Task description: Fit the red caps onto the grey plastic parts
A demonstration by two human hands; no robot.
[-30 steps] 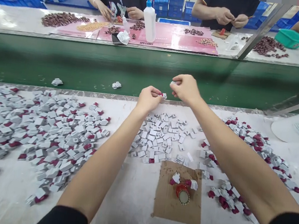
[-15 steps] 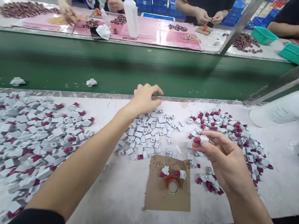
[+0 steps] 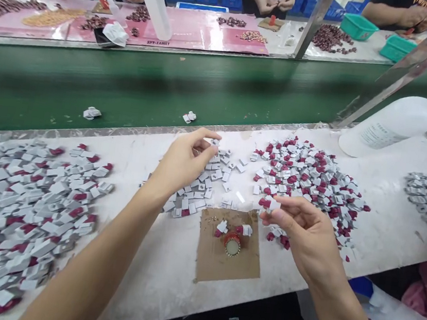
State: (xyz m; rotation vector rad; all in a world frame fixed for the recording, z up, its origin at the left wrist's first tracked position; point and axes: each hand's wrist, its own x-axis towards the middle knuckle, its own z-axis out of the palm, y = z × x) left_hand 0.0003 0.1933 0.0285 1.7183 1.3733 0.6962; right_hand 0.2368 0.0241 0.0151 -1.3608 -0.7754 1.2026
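Note:
My left hand (image 3: 188,159) reaches over the middle pile of small grey pieces (image 3: 215,173), its thumb and forefinger closed on one grey piece (image 3: 214,142). Between the fingertips of my right hand (image 3: 302,228) is a grey and dark red piece (image 3: 269,204), held just left of the right-hand pile (image 3: 312,180). A brown cardboard square (image 3: 227,270) lies below and between the hands. On it stands a round red item with a pale top (image 3: 232,246), with two grey and red pieces beside it.
A large heap of grey and red pieces (image 3: 33,200) covers the left side. A white bottle (image 3: 392,125) leans at the right, near a metal post (image 3: 387,72). Behind the table runs a green belt (image 3: 206,89); people work at the table beyond.
My left hand has drawn back from its spread reach and closed on a grey piece. My right hand still holds its piece. The camera view has shifted, and another scrap shows on the belt.

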